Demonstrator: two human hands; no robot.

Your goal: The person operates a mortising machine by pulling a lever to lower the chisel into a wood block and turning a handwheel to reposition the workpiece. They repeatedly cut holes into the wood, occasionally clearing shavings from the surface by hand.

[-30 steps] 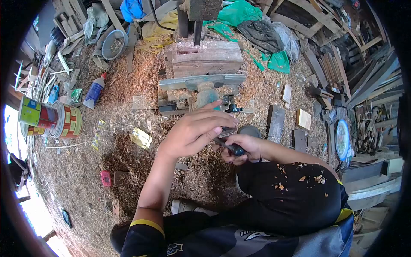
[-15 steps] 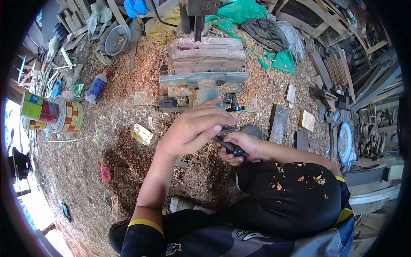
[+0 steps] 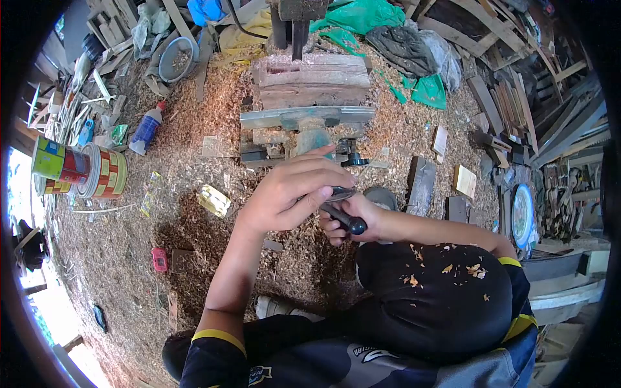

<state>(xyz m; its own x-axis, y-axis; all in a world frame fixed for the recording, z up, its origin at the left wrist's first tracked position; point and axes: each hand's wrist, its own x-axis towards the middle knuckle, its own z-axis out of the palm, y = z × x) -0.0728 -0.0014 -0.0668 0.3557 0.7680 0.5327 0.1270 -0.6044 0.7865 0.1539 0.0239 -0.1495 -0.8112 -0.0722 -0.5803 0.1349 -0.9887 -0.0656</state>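
Right hand (image 3: 370, 216) closer to left hand (image 3: 288, 194)

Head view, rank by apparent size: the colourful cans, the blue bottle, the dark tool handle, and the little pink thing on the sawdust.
1. colourful cans
2. blue bottle
3. dark tool handle and pink thing look alike; the handle is nearer and partly hidden, so unranked.

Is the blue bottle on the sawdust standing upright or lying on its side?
Lying on its side: the bottle rests lengthwise on the sawdust, its red cap pointing sideways.
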